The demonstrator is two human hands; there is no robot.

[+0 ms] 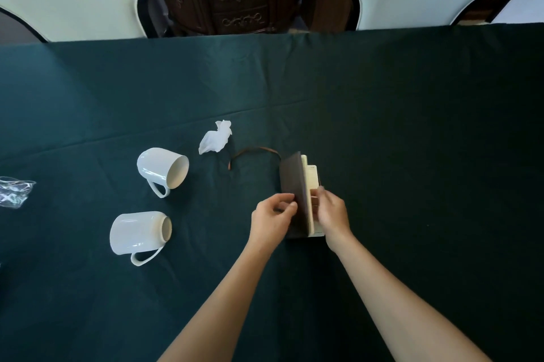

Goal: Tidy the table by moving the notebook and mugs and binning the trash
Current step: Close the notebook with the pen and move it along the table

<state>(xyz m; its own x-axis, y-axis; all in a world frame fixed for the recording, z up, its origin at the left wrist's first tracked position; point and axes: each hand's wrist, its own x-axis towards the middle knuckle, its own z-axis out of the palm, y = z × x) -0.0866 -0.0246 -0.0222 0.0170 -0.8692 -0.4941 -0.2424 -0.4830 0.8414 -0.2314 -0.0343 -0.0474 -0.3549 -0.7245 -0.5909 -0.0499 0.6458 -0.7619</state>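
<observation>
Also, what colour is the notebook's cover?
The cover of the notebook is dark brown, clearest in the head view.

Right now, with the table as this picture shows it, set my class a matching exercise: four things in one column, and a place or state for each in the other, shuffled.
Things:
1 notebook
2 tissue
3 plastic wrapper
4 near mug

Places or states:
a on its side, handle towards the person
b at the left edge of the view
c held by the left hand and right hand
d crumpled, beside the brown ribbon

Pairs: 1-c, 2-d, 3-b, 4-a
</observation>
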